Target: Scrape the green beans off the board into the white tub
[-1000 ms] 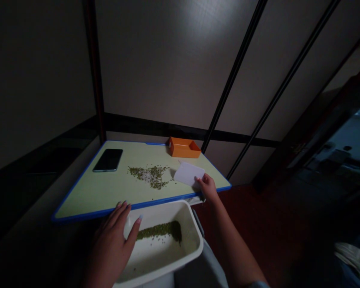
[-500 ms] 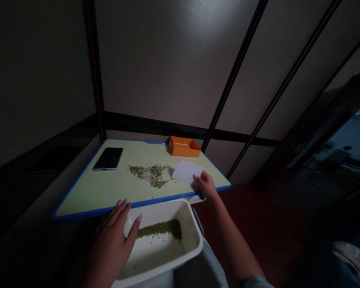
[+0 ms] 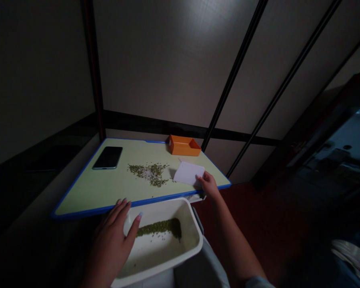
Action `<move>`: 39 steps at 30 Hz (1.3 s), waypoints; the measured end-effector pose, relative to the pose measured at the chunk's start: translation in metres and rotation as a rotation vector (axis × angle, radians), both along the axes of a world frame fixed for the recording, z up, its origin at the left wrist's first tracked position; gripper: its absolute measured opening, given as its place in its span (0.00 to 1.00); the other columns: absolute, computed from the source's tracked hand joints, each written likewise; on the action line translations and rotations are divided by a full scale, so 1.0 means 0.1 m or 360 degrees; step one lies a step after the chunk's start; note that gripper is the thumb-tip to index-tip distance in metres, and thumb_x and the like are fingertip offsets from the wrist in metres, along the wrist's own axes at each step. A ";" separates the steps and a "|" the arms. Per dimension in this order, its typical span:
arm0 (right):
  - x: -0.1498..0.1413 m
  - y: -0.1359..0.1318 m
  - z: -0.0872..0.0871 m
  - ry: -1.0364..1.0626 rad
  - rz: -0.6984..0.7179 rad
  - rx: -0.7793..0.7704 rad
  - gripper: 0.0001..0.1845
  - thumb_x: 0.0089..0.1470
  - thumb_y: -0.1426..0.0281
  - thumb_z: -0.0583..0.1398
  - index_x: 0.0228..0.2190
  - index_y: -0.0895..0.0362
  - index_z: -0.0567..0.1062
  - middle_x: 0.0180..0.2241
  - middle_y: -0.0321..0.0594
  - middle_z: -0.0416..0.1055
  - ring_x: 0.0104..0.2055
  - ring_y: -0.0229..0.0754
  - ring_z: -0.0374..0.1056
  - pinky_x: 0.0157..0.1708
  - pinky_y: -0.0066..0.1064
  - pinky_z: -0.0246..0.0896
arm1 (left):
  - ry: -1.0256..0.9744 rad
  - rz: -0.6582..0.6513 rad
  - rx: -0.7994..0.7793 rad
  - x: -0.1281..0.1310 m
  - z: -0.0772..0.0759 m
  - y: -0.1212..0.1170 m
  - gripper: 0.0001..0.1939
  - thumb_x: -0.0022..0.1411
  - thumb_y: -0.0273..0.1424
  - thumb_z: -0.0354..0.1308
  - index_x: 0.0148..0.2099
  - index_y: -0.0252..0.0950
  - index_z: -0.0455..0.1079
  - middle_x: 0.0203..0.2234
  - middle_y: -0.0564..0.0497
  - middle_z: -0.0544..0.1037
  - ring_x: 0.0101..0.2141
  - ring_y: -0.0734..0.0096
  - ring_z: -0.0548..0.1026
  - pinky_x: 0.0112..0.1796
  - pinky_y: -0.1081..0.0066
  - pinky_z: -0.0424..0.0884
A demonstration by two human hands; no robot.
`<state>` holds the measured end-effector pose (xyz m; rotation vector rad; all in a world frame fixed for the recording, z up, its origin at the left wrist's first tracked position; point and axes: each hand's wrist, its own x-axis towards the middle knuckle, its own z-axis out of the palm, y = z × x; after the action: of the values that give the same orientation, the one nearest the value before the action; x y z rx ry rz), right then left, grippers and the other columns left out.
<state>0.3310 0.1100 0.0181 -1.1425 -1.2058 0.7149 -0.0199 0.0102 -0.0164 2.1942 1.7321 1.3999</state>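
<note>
My right hand [image 3: 208, 184] pinches a thin white card [image 3: 188, 173] by its right edge. The card is tilted over the right part of the table, close to its surface. To its left lies a loose spread of small green seed-like grains [image 3: 159, 176] with whitish bits at its middle. My left hand [image 3: 115, 232] grips the left side of a white plastic tub [image 3: 195, 236], thumb over the inside and fingers stretched along the outside. More green grains [image 3: 162, 228] form a band inside the tub, heaped at its right end.
The pale green table [image 3: 87, 192] has a blue edge. A black-screened phone [image 3: 108, 157] lies at its left, and an orange open box [image 3: 184, 147] stands at the back right. A panelled wall [image 3: 168, 72] rises right behind. The tub sits below the table's front edge.
My right hand and the card have shifted slightly to the right, away from the grains. My left hand and the tub stay where they were.
</note>
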 end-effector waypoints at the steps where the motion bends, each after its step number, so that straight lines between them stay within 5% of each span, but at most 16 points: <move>1: 0.00 0.00 0.00 -0.0005 -0.0015 0.0000 0.23 0.39 0.54 0.69 0.34 0.56 0.76 0.34 0.43 0.80 0.37 0.47 0.74 0.40 0.39 0.69 | 0.0001 0.0000 -0.0005 0.00 0.00 0.00 0.31 0.63 0.53 0.47 0.53 0.36 0.74 0.55 0.40 0.77 0.58 0.53 0.73 0.59 0.54 0.69; 27: -0.07 -0.02 0.02 -0.0050 0.0031 0.0012 0.23 0.40 0.53 0.69 0.34 0.57 0.77 0.35 0.43 0.80 0.38 0.47 0.74 0.41 0.38 0.69 | -0.0006 -0.0013 -0.0028 0.01 0.02 -0.01 0.31 0.63 0.52 0.47 0.53 0.35 0.74 0.56 0.39 0.76 0.59 0.52 0.72 0.59 0.53 0.69; 39: 0.01 0.03 -0.06 0.0016 -0.0189 0.0026 0.24 0.37 0.53 0.69 0.33 0.56 0.77 0.36 0.45 0.81 0.40 0.50 0.74 0.43 0.41 0.69 | -0.0013 0.0015 -0.0068 0.02 0.03 -0.02 0.32 0.63 0.53 0.47 0.54 0.33 0.74 0.56 0.38 0.76 0.59 0.52 0.72 0.60 0.52 0.68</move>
<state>0.3322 0.1127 0.0120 -1.1850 -1.1238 0.6190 -0.0175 0.0083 -0.0135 2.1584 1.7554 1.3586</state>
